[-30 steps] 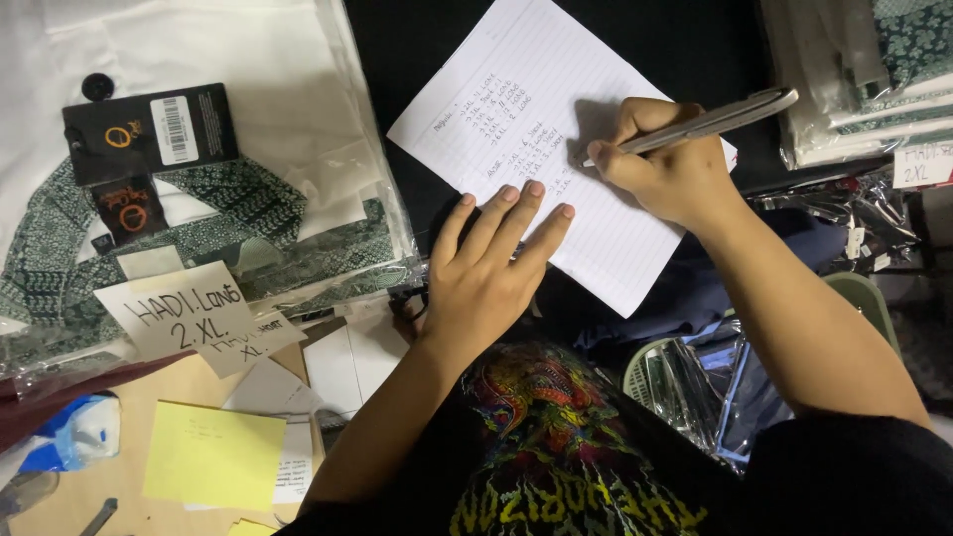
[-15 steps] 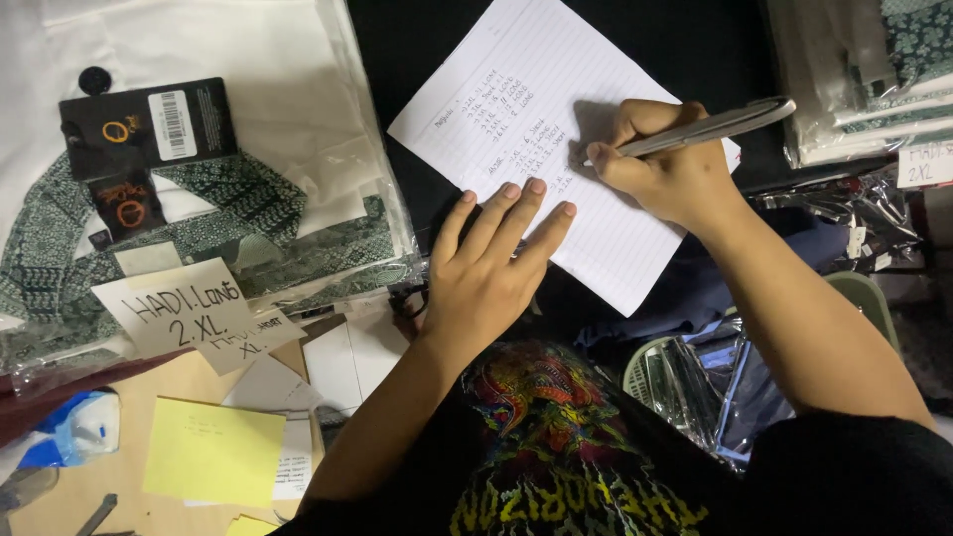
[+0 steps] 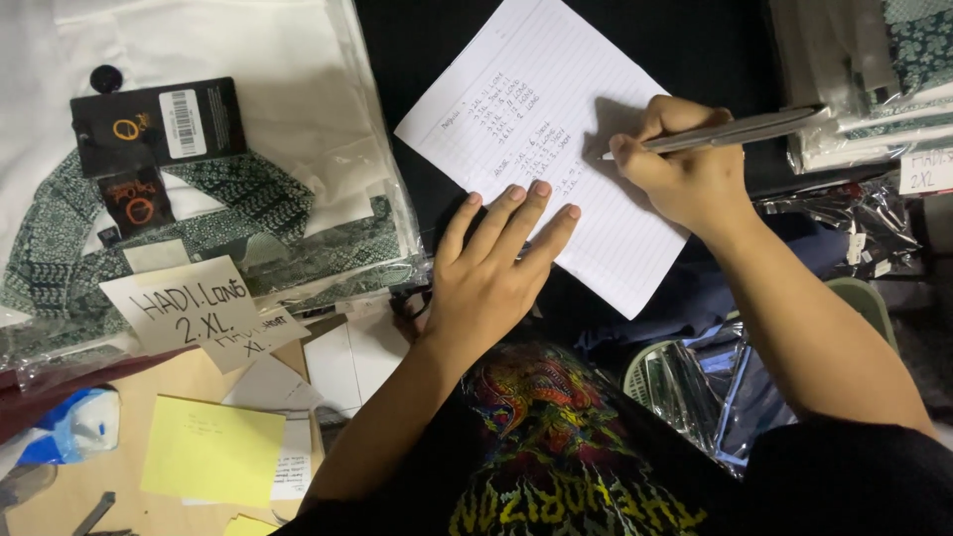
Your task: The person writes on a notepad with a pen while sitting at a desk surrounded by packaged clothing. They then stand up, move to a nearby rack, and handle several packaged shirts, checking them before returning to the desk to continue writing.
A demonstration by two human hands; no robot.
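**2 hands on a lined sheet**

2 hands work a lined sheet (image 3: 541,129) lying tilted on a dark surface. The left hand (image 3: 491,273) lies flat, fingers spread, pinning the sheet's lower edge. The right hand (image 3: 685,169) is curled around a silver pen (image 3: 735,130), its tip touching the paper. A bagged shirt (image 3: 208,189) lies well to the left, yellow notes (image 3: 211,450) below it.

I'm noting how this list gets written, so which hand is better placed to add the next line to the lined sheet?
Probably the right hand: it grips the silver pen with its tip on the lined sheet, just beside the last handwriting. The left hand lies flat with its fingers on the sheet's lower edge, steadying it.
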